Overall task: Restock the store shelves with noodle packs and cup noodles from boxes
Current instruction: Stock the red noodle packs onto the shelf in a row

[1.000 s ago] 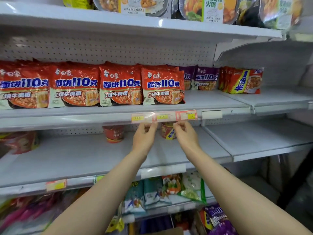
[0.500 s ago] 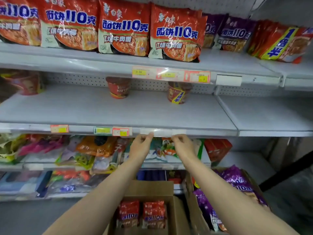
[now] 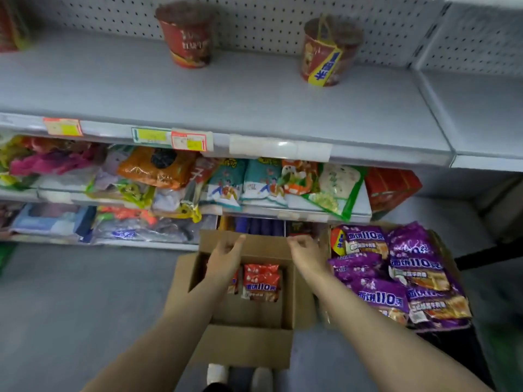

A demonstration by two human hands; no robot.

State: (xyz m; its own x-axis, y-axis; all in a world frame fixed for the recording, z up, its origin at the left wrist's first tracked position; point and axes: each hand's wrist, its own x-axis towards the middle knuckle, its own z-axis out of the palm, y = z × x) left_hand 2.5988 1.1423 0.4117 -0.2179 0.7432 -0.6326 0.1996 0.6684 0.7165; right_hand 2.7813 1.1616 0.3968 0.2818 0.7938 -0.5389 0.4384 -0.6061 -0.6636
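An open cardboard box [image 3: 246,346] stands on the floor below me, with red noodle packs [image 3: 261,281] upright inside it. My left hand [image 3: 226,258] hovers over the box's left side, fingers relaxed, holding nothing. My right hand [image 3: 307,254] hangs over the box's right edge with loosely curled fingers, also holding nothing. A second box [image 3: 441,244] to the right is heaped with purple noodle packs [image 3: 396,281]. Two cup noodles, a red cup [image 3: 188,35] and a cup with a yellow band [image 3: 328,52], stand at the back of the grey shelf [image 3: 254,108] above.
Below the grey shelf, lower shelves hold mixed snack bags [image 3: 158,168] and teal packs [image 3: 246,179]. A neighbouring shelf section [image 3: 481,114] joins at the right. Grey floor [image 3: 70,306] lies left of the boxes. My shoes [image 3: 218,374] show at the bottom.
My view has tilted down from the upper shelves to the boxes on the floor. Both hands have dropped from the shelf's price rail to just above the open box.
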